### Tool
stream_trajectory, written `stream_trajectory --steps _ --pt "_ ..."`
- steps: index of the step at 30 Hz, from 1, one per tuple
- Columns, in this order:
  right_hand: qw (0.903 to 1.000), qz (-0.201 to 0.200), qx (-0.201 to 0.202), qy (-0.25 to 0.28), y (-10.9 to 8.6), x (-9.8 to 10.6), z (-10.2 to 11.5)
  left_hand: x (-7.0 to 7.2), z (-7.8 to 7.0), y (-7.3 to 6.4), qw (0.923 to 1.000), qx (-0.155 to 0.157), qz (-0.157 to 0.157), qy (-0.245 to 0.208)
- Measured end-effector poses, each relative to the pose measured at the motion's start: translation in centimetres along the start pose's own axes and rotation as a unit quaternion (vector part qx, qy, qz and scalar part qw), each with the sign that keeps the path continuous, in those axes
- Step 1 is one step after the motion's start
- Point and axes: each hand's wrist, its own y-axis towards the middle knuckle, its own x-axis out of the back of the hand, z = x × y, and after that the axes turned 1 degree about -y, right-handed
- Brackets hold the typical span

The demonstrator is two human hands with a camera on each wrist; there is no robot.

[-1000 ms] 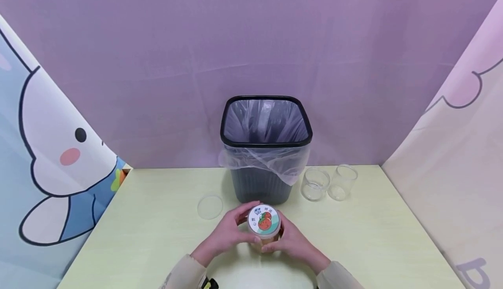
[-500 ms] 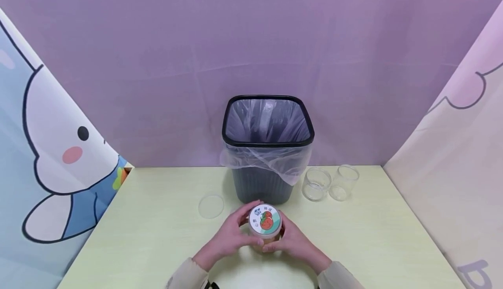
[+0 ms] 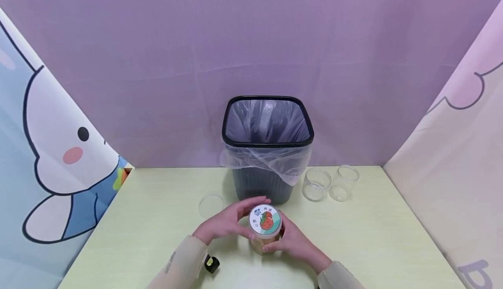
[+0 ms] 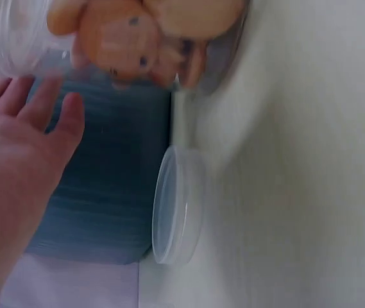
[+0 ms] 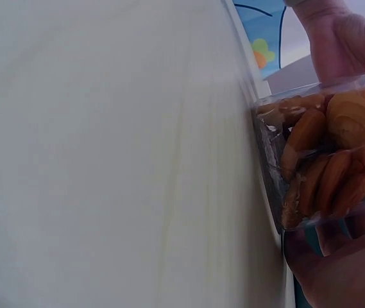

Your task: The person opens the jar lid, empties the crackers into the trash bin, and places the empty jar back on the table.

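Observation:
A clear jar of biscuits stands on the table under a round lid with a tomato-like picture. My right hand holds the jar's right side, thumb at the front. To the jar's left, my left hand has loosened fingers close beside the lid; whether they touch it I cannot tell. The biscuits show through the jar wall in both wrist views, one with a face pattern in the left wrist view. A clear round cap lies left of the jar, partly behind my left hand in the head view.
Just behind the jar stands a dark bin with a black rim and a clear liner. Two clear cylindrical containers sit to its right. A purple cloth hangs at the back, with printed cloths on both sides of the pale table.
My left hand has loosened from the jar and drawn slightly left, its fingers spread wider. The right hand and the jar have stayed put.

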Motion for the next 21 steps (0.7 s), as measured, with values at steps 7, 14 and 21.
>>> stream_trajectory --steps 7,14,21 --pt "1.0000 0.002 -0.006 0.001 0.0 0.1 -0.1 0.3 0.2 0.6 0.9986 0.041 0.018 -0.027" --pt "1.0000 -0.001 -0.008 0.004 0.0 0.1 0.0 -0.3 0.1 0.2 0.9978 0.052 -0.032 -0.024" --pt "1.0000 -0.003 -0.004 0.006 0.0 0.0 -0.1 -1.6 -0.6 -0.2 0.9931 0.070 -0.093 0.014"
